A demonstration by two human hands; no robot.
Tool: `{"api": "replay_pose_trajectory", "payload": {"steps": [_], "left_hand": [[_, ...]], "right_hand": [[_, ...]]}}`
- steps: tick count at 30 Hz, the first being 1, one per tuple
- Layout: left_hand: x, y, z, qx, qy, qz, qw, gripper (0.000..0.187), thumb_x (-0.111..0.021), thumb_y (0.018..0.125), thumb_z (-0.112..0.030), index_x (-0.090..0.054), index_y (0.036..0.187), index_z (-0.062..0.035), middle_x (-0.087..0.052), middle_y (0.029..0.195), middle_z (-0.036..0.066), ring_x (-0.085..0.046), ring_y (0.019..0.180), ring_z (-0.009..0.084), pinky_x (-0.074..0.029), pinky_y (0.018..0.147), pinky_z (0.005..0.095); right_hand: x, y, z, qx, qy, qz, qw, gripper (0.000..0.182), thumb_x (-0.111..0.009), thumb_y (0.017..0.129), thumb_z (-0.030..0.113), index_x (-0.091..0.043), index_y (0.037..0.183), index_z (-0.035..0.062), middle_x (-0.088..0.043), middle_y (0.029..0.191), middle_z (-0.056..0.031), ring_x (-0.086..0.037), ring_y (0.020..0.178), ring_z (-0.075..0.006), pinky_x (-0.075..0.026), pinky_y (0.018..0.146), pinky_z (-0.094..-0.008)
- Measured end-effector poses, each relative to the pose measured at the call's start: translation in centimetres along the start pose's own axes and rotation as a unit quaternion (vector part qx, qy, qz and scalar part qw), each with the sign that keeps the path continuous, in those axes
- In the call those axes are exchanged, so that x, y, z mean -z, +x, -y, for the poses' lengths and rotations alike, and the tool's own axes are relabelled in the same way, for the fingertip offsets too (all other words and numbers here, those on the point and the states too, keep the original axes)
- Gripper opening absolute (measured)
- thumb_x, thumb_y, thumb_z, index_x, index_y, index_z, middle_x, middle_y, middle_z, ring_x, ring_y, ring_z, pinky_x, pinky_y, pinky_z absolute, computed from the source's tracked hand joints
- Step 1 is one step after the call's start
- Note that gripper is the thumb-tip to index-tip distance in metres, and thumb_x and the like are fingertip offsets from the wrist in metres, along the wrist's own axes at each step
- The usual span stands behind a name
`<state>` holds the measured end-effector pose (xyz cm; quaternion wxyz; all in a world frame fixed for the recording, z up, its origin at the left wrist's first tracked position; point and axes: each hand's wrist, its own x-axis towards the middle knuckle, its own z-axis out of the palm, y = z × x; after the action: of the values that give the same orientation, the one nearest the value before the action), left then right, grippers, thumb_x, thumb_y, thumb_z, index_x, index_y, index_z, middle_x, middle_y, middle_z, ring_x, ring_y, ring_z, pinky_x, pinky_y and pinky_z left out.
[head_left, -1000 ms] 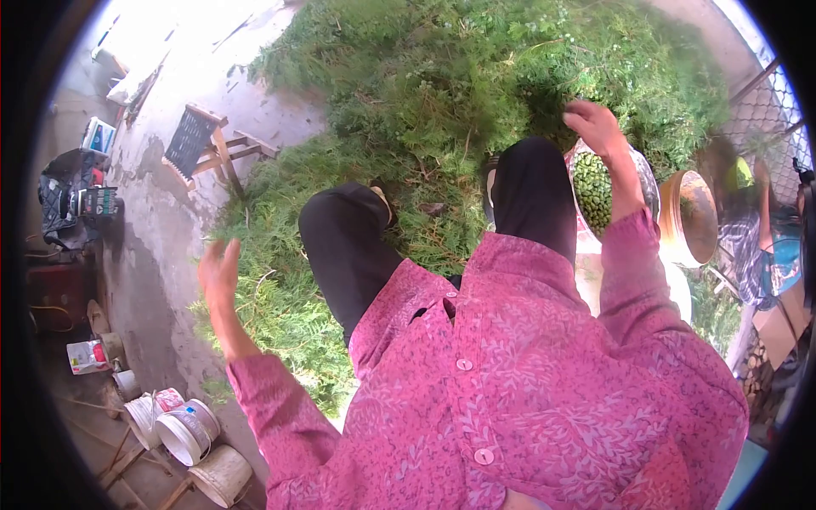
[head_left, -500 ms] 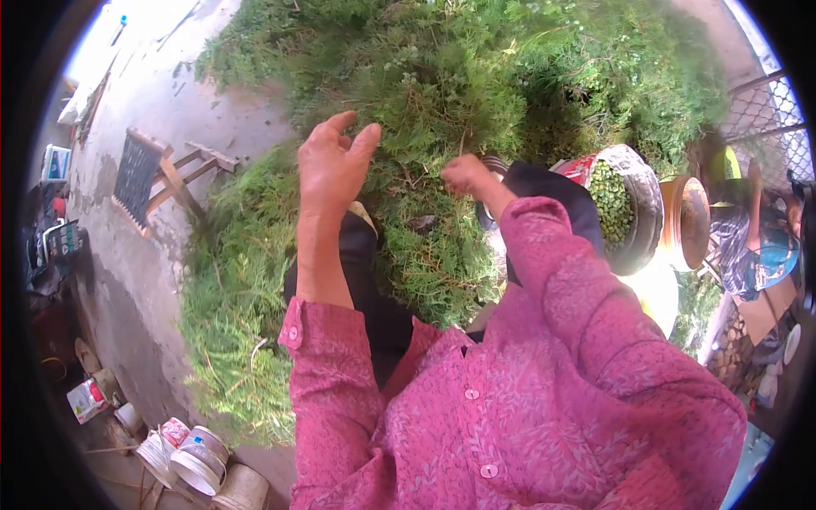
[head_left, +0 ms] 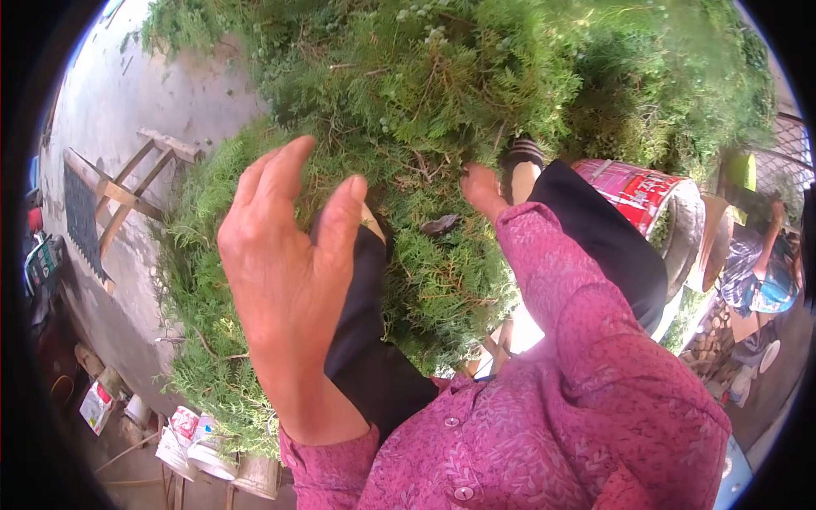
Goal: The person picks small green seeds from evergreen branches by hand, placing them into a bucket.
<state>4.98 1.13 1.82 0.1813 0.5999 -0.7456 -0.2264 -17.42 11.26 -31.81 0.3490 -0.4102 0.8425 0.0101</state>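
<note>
A big heap of green conifer sprigs (head_left: pixel 425 93) covers the ground in front of me and lies around my black trouser legs (head_left: pixel 365 340). My left hand (head_left: pixel 289 280) is raised close to the camera, fingers apart, holding nothing. My right hand (head_left: pixel 483 191) reaches down into the sprigs between my knees; its fingers are buried in the greenery, so a grip cannot be made out. Both arms wear pink patterned sleeves (head_left: pixel 595 340).
A red-and-white bucket (head_left: pixel 650 200) stands by my right leg, with a brown bowl (head_left: pixel 712 238) behind it. A wooden stool (head_left: pixel 119 195) lies tipped on the concrete at the left. Several white tubs (head_left: pixel 204 442) sit at the lower left. Another person (head_left: pixel 756 272) sits at the right.
My left hand has risen from my side to close in front of the camera. My right hand has left the bucket of green berries and dropped into the sprigs. The view has tilted down.
</note>
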Motion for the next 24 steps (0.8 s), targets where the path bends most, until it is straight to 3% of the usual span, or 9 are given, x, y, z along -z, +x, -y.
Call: {"api": "replay_pose_trajectory", "payload": {"steps": [7,10,12,15,17,18,20,22,24], "left_hand": [[-0.8,0.2,-0.5,-0.039,0.005,-0.011,0.999,0.037,-0.068,0.073,-0.019,-0.06,0.105,-0.0005,-0.061,0.09,0.014,-0.059,0.077,0.0204,-0.046,0.063,0.0303],[-0.7,0.2,-1.0,-0.042,0.008,-0.009,0.999,0.037,-0.068,0.073,-0.019,-0.06,0.104,0.0004,-0.062,0.089,0.013,-0.059,0.076,0.0198,-0.045,0.063,0.0294],[-0.8,0.2,-1.5,-0.043,-0.018,-0.012,0.999,0.036,-0.068,0.073,-0.017,-0.059,0.101,0.0033,-0.061,0.092,0.018,-0.059,0.08,0.0278,-0.046,0.068,0.0337],[-0.9,0.2,-2.0,-0.043,-0.044,-0.013,0.998,0.035,-0.067,0.073,-0.016,-0.058,0.098,0.0064,-0.06,0.094,0.022,-0.059,0.084,0.0359,-0.046,0.074,0.038],[-1.1,0.3,-2.2,-0.044,-0.051,-0.016,0.998,0.035,-0.066,0.073,-0.017,-0.058,0.098,0.0065,-0.06,0.093,0.023,-0.059,0.084,0.0359,-0.046,0.074,0.0379],[-1.2,0.3,-2.2,-0.041,-0.059,-0.016,0.997,0.036,-0.066,0.074,-0.019,-0.058,0.098,0.0064,-0.06,0.093,0.023,-0.058,0.085,0.036,-0.046,0.074,0.0379],[-1.6,0.3,-2.1,-0.04,-0.07,-0.018,0.997,0.036,-0.065,0.074,-0.02,-0.059,0.098,0.0063,-0.06,0.093,0.023,-0.058,0.086,0.036,-0.046,0.075,0.0379],[-1.9,0.4,-1.9,-0.054,-0.039,-0.021,0.998,0.044,-0.067,0.076,-0.026,-0.058,0.106,0.0042,-0.062,0.084,0.014,-0.058,0.071,0.0156,-0.045,0.062,0.0283],[-1.8,0.3,-2.3,-0.035,-0.068,-0.012,0.997,0.042,-0.066,0.075,-0.025,-0.058,0.103,0.0051,-0.061,0.089,0.019,-0.058,0.079,0.0257,-0.045,0.069,0.0335]], "right_hand": [[-0.4,1.6,1.0,-0.189,0.072,0.021,0.979,0.032,-0.056,0.071,0.015,-0.06,0.102,0.0086,-0.061,0.101,-0.0165,-0.058,0.094,-0.0341,-0.046,0.08,-0.0396],[0.8,0.9,-1.2,0.005,-0.022,-0.004,1.0,0.028,-0.056,0.075,0.016,-0.058,0.1,0.0028,-0.062,0.087,-0.0185,-0.061,0.085,-0.0304,-0.049,0.069,-0.0402],[0.2,0.7,-3.6,-0.052,0.111,0.022,0.992,0.024,-0.054,0.076,0.012,-0.058,0.097,0.0018,-0.062,0.083,-0.0168,-0.061,0.081,-0.0256,-0.048,0.063,-0.0365],[1.6,-2.1,-3.9,-0.196,0.353,0.057,0.913,0.015,-0.051,0.077,0.004,-0.055,0.091,-0.001,-0.057,0.076,-0.0126,-0.058,0.069,-0.0153,-0.045,0.05,-0.0266],[0.8,-3.0,-5.2,-0.277,0.677,0.072,0.678,0.017,-0.053,0.078,0.002,-0.052,0.094,-0.0052,-0.055,0.078,-0.0141,-0.056,0.067,-0.0173,-0.045,0.049,-0.0262],[0.4,-3.6,-5.4,-0.289,0.713,0.052,0.637,0.011,-0.054,0.074,-0.003,-0.053,0.086,-0.0024,-0.057,0.072,-0.0169,-0.054,0.055,-0.021,-0.045,0.046,-0.0308],[-0.2,-4.5,-6.0,-0.285,0.702,0.065,0.65,0.012,-0.055,0.074,-0.004,-0.053,0.086,-0.0026,-0.057,0.072,-0.0168,-0.054,0.056,-0.0206,-0.045,0.046,-0.0304],[-0.8,-5.2,-6.8,-0.291,0.682,0.063,0.667,0.013,-0.055,0.074,-0.005,-0.053,0.087,-0.0033,-0.058,0.074,-0.0167,-0.055,0.057,-0.0213,-0.044,0.047,-0.0295],[-0.8,-5.9,-8.4,-0.274,0.636,0.055,0.719,0.011,-0.052,0.078,-0.003,-0.055,0.088,-0.0068,-0.057,0.074,-0.0152,-0.057,0.057,-0.0209,-0.046,0.049,-0.0265]]}}
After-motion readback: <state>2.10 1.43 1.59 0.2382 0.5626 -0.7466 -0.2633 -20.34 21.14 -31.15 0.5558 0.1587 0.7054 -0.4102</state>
